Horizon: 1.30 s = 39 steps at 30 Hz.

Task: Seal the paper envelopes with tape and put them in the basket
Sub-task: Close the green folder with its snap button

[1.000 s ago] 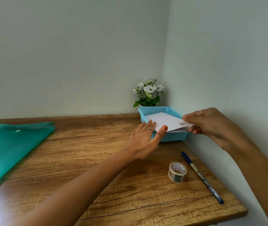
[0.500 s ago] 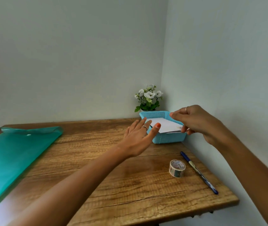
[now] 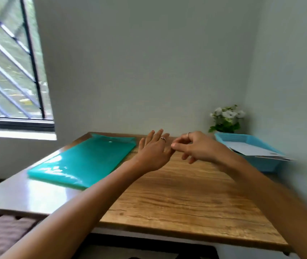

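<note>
White paper envelopes (image 3: 250, 149) lie in the light blue basket (image 3: 264, 163) at the table's far right, one sticking out over its right rim. My left hand (image 3: 154, 150) hovers over the middle of the wooden table (image 3: 186, 193) with fingers straight, holding nothing. My right hand (image 3: 195, 146) floats just right of it, left of the basket, fingers loosely curled and empty. Its fingertips are close to my left hand's knuckles. The tape roll and the pen are hidden behind my right arm or out of view.
A teal plastic folder (image 3: 85, 161) lies flat on the table's left half. A small pot of white flowers (image 3: 226, 118) stands in the corner behind the basket. A barred window (image 3: 8, 62) is at the left, and a wall runs close along the right.
My right hand let go of the envelopes, which now rest in the basket, and drew back to the left. Both hands moved toward the table's middle. The view swung left, bringing the window in.
</note>
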Each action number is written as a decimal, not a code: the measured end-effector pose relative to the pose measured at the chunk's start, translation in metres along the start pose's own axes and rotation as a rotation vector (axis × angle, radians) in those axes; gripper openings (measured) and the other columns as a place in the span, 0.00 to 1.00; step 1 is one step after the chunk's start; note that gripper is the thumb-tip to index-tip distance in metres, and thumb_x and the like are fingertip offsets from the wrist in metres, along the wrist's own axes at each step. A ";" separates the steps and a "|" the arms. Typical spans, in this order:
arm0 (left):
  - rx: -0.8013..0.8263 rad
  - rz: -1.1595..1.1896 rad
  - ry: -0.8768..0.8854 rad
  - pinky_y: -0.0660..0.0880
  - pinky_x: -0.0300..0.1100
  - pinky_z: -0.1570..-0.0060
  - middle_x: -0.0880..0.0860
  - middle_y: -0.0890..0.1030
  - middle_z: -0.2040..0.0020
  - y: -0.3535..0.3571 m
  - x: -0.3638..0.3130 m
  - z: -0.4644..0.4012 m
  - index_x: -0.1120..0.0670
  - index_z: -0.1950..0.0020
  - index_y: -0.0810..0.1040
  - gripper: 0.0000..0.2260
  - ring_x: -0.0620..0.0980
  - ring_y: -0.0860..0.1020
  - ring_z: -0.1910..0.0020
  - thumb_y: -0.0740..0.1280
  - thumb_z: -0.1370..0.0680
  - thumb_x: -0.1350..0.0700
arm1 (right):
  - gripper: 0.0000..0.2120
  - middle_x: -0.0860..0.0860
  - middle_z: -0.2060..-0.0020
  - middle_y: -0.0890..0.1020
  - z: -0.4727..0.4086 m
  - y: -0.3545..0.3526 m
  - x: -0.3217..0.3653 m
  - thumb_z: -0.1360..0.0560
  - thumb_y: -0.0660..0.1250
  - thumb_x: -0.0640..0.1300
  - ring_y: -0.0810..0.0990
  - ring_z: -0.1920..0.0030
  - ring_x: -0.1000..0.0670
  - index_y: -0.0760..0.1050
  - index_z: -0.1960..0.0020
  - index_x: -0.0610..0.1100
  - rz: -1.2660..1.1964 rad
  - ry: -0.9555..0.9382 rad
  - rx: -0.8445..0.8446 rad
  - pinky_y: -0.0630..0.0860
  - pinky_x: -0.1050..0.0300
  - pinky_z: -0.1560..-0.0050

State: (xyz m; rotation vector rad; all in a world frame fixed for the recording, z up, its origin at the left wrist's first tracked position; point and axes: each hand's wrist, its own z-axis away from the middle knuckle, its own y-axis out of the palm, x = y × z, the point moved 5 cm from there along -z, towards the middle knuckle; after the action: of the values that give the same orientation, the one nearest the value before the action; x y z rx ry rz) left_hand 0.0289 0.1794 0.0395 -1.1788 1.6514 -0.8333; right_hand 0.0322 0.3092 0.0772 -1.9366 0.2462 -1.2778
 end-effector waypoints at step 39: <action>0.282 -0.190 -0.490 0.41 0.53 0.27 0.46 0.46 0.22 0.012 0.239 -0.002 0.48 0.23 0.46 0.45 0.47 0.44 0.24 0.47 0.32 0.23 | 0.13 0.51 0.42 0.79 -0.256 0.206 0.032 0.22 0.60 0.47 0.75 0.40 0.47 0.74 0.39 0.49 0.615 -0.537 0.007 0.71 0.52 0.43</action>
State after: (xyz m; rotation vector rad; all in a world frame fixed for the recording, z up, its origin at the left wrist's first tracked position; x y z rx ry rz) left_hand -0.0072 -0.0436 -0.0391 -1.2305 1.0034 -0.7857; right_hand -0.1177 0.0254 0.0025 -1.9057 0.5063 -0.3461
